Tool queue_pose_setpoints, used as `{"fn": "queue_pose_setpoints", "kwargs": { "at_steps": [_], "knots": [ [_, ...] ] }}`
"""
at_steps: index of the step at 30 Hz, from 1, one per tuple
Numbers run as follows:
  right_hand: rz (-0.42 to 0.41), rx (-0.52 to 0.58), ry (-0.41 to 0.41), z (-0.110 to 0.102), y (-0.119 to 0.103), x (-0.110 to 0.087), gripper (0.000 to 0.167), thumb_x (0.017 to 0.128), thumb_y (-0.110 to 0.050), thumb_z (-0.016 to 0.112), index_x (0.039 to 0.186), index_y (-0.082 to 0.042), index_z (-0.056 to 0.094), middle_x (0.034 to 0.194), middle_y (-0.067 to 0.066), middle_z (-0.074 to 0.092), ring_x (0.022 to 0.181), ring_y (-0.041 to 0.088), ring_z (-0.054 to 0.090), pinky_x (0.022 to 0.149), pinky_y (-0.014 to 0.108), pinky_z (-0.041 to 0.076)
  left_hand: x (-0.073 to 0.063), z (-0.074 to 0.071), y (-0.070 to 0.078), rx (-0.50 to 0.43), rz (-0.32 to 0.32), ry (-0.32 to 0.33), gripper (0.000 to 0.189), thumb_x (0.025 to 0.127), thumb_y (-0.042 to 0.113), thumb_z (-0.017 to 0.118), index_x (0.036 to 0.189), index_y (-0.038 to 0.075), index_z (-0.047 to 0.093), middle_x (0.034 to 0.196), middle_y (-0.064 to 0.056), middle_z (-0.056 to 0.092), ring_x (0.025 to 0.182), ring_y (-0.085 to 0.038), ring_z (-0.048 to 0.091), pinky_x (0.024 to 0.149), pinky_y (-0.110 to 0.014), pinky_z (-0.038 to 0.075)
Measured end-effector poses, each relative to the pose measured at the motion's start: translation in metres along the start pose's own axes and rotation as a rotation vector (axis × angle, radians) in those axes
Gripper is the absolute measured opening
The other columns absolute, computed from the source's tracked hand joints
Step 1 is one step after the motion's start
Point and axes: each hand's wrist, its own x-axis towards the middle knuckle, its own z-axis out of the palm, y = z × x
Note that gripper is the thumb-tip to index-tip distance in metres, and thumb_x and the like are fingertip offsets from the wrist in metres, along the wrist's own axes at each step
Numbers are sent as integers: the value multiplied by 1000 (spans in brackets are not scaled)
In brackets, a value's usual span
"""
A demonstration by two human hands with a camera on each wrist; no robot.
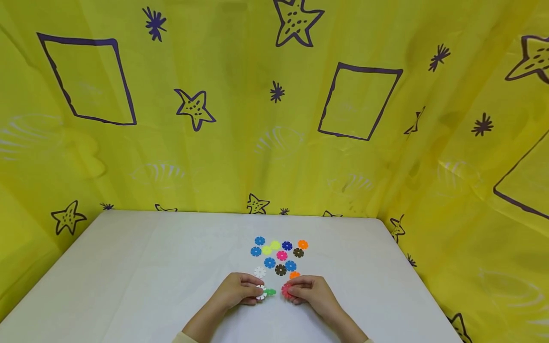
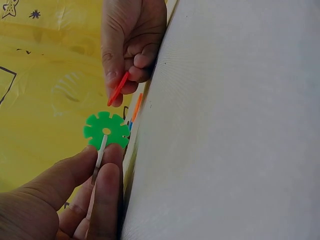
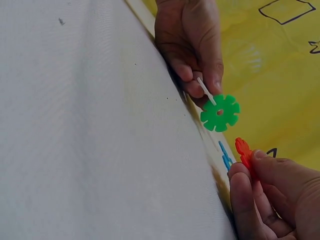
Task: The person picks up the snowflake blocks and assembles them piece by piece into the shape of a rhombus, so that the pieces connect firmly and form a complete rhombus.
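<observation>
My left hand (image 1: 241,289) pinches a white notched disc (image 1: 260,292) near the front of the table. Slotted onto that disc, at right angles, is a green notched disc (image 2: 106,131) with a small hole in its middle. Between thumb and fingers, my right hand (image 1: 311,291) pinches a red notched disc (image 1: 286,290). A small gap separates the red disc from the green one. In the right wrist view the red disc (image 3: 243,150) is seen nearly edge-on, just below the green disc (image 3: 220,113).
Beyond the hands several loose notched discs lie on the white table (image 1: 180,257): a white disc (image 1: 259,272), an orange disc (image 1: 294,275), a brown disc (image 1: 280,270), plus blue, yellow and pink ones. A yellow patterned curtain (image 1: 240,157) borders the table's back and sides.
</observation>
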Motion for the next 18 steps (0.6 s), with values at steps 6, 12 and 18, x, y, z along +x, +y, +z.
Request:
{"fn": "queue_pose_setpoints", "kwargs": {
  "at_steps": [6,12,18],
  "knots": [
    [-9,-11,-13,2,1,0,29,87,-6,72,109,13,67,91,17,74,74,15,71,65,24,60,1,0,-1,1,1,2,25,84,3,75,107,-6,70,85,-8,74,69,-15,71,63,-28,61],
    [-11,16,-41,5,-3,-2,32,87,-6,73,111,14,66,91,17,74,74,13,70,66,23,59,1,0,0,5,4,-2,25,84,3,75,107,-6,70,86,-10,74,69,-15,71,63,-28,61],
    [-14,7,-33,7,-2,-2,31,87,-5,73,110,14,66,93,16,74,74,13,70,66,24,60,0,1,0,14,5,-2,25,85,3,75,107,-6,70,87,-11,75,70,-15,71,63,-28,61]
  ]
}}
